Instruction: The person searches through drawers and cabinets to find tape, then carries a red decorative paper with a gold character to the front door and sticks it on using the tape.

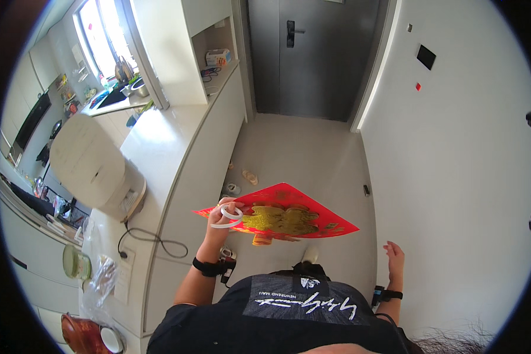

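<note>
My left hand (pixel 221 217) grips the left part of a red diamond-shaped paper decoration (pixel 294 201) with gold and green glittery designs. White rings (pixel 232 213), like a roll of tape, hang around the fingers of that same hand. Held out in front of my body, the sheet lies nearly flat above the floor. Near the white wall (pixel 451 177), my right hand (pixel 395 259) hangs at my right side with nothing in it, its fingers slightly bent and apart. Black bands with small devices circle both wrists.
A grey door (pixel 323 66) stands ahead. Shoes (pixel 249 177) lie along the cabinet base. On the left counter (pixel 159 146) are a beige appliance (pixel 88 163), a black cable (pixel 159 241), a glass jar (pixel 76 262), plastic bags (pixel 99 283) and a brown pot (pixel 80 334).
</note>
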Motion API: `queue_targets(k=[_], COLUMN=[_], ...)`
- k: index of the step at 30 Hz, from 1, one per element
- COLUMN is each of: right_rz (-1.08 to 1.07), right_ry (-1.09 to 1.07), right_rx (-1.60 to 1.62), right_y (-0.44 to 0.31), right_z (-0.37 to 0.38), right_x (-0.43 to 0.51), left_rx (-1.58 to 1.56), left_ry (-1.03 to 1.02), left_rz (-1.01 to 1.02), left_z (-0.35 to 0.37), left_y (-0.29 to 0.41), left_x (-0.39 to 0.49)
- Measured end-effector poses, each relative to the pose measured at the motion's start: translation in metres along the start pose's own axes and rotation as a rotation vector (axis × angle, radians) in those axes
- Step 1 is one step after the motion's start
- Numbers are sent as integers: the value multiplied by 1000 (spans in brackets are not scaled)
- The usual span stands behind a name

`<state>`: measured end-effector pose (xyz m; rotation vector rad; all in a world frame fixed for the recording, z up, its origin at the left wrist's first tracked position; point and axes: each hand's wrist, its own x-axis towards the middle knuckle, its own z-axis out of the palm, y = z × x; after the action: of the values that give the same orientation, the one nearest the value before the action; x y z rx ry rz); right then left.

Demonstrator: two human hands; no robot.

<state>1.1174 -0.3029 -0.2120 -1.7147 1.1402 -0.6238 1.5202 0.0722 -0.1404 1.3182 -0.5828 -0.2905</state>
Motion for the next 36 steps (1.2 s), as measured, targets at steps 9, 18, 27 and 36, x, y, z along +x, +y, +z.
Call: queue_targets(k=[9,18,27,36], right_rz=[-3,-381,-620,-753], right_ry=[153,-297,-496,-485], right_rx=[62,83,55,-59], right_y=[-52,-222,-336,-393], right_z=[1,127,275,367], right_x=[266,512,681,841], left_rx=[-47,79,55,236], left_ry=[230,427,527,421], left_rz=[30,-35,15,6], left_z=[50,82,63,50], left_y=[-50,-67,-129,-153], left_x=[157,266,399,566])
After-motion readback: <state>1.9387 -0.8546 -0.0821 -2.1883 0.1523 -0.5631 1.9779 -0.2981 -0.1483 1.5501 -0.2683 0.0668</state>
